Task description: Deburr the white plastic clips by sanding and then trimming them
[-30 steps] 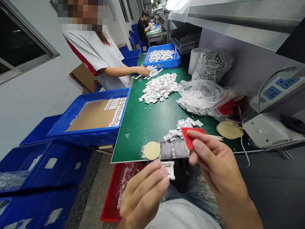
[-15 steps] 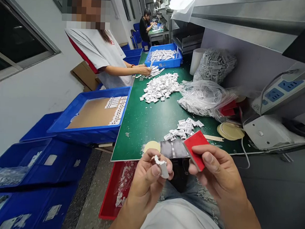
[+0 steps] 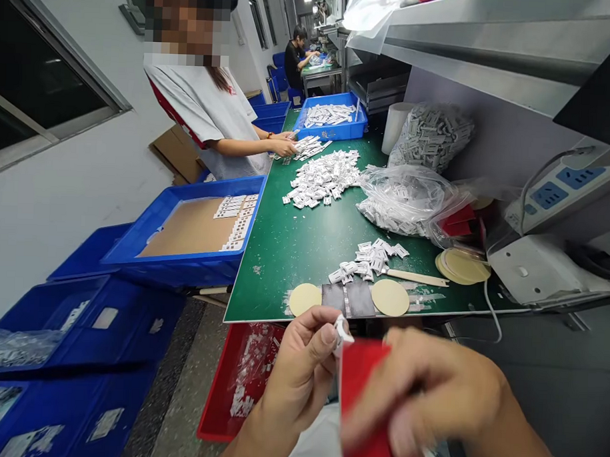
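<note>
Between the thumb and fingers of my left hand (image 3: 307,362) is a small white plastic part (image 3: 342,331) with a curved, notched edge. My right hand (image 3: 429,393) is smeared by motion and grips a red sanding block (image 3: 364,384), a flat rectangular pad held upright. Its upper left edge is against or just in front of the white part; whether they touch I cannot tell. Beyond my hands, a small heap of white plastic parts (image 3: 371,256) lies on the green table (image 3: 273,267). Two pale yellow discs (image 3: 390,298) rest on a grey strip (image 3: 360,300) at the near edge.
A flat wooden stick (image 3: 418,278) lies by more yellow discs (image 3: 462,266). Clear bags of white parts (image 3: 401,198) stand along the right. A co-worker (image 3: 199,105) handles parts beside a blue tray (image 3: 333,128). A red bin (image 3: 213,412) sits below the table's left corner.
My right hand has brought the red sanding block left and down, up to the white part, and turned it upright. The second yellow disc has come into view. My left hand has turned the part slightly.
</note>
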{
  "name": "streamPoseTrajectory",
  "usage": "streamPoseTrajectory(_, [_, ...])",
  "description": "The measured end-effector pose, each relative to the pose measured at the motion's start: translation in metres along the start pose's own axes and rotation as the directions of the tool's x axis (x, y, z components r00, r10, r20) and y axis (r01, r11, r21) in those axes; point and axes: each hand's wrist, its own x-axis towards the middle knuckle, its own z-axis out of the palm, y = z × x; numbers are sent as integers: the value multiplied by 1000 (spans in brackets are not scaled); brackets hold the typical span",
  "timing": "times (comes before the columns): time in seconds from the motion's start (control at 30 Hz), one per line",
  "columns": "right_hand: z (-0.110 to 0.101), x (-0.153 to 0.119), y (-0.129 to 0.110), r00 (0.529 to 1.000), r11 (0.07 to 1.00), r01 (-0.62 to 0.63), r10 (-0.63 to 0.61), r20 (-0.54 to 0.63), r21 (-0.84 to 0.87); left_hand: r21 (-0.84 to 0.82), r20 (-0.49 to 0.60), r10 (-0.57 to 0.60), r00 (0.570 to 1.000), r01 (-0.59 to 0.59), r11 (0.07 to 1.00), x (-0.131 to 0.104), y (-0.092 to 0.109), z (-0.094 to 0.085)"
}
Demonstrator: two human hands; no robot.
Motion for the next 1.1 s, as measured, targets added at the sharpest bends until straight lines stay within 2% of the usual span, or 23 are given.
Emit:
streamPoseTrajectory(0.07, [1,6,4,938,997,74,-81,337,34,-17,14,-5,1000,5,1000,1,0,0])
streamPoseTrajectory(0.1, [1,8,5,928,997,75,-81,363,31,-18,28,-20,999,21,1000,1,0,0])
streamPoseTrajectory(0.13, [1,10,5,972,998,49,-54,230,27,-14,43,-48,998,48,999,1,0,0])
streamPoseTrajectory(0.17, [1,12,5,1000,1000,10,-9,-29,20,-11,55,-81,995,81,997,1,0,0])
streamPoseTrajectory(0.2, [0,13,5,945,999,-30,35,-325,21,-16,63,-111,992,112,994,1,0,0])
streamPoseTrajectory(0.23, [0,13,5,824,999,-42,53,-564,33,-29,65,-132,989,134,991,1,0,0])
streamPoseTrajectory(0.27, [0,13,5,705,999,-21,47,-708,45,-46,65,-145,987,148,988,1,1,0])
streamPoseTrajectory(0.3, [1,12,6,635,999,12,33,-771,53,-66,64,-155,986,159,985,0,1,1])
streamPoseTrajectory(0.33, [2,11,7,625,998,33,28,-780,62,-82,65,-165,984,171,982,0,1,2])
streamPoseTrajectory(0.47, [7,2,8,706,986,103,22,-708,133,-91,81,-185,979,192,977,-3,1,6])
streamPoseTrajectory(0.57, [6,-5,6,856,952,109,55,-514,285,-70,54,-205,977,209,975,-1,1,9])
streamPoseTrajectory(0.63, [1,-8,5,981,977,-56,92,-171,206,-78,25,-224,974,225,971,2,0,10])
streamPoseTrajectory(0.67, [-2,-8,4,995,992,-88,82,59,90,-95,9,-226,974,226,970,4,-2,10])
streamPoseTrajectory(0.73, [-9,-8,6,893,996,-3,40,447,-85,-124,-14,-220,975,216,968,7,-5,9])
streamPoseTrajectory(0.77, [-12,-8,7,882,993,47,9,470,-108,-119,-11,-218,976,216,969,8,-8,8])
streamPoseTrajectory(0.8, [-15,-7,10,946,991,65,-23,323,-118,-109,-2,-223,975,222,969,9,-10,7])
streamPoseTrajectory(0.83, [-18,-7,12,999,991,48,-48,6,-128,-82,16,-236,972,237,968,11,-11,6])
streamPoseTrajectory(0.87, [-20,-8,16,920,991,3,-54,-388,-132,-15,46,-241,969,242,970,13,-12,6])
streamPoseTrajectory(0.9, [-22,-10,19,711,991,-36,-68,-700,-132,83,88,-234,968,227,970,17,-12,8])
streamPoseTrajectory(0.93, [-23,-13,22,484,991,-36,-94,-870,-127,190,131,-215,968,189,964,24,-10,12])
streamPoseTrajectory(0.97, [-23,-18,25,344,993,-20,-101,-934,-115,292,174,-185,967,128,948,35,-6,19])
streamPoseTrajectory(1.0, [-22,-23,28,290,996,-4,-83,-954,-88,384,217,-144,966,51,922,48,-1,28])
streamPoseTrajectory(1.1, [-17,-41,38,348,999,23,25,-937,35,527,307,9,952,-178,831,107,19,69])
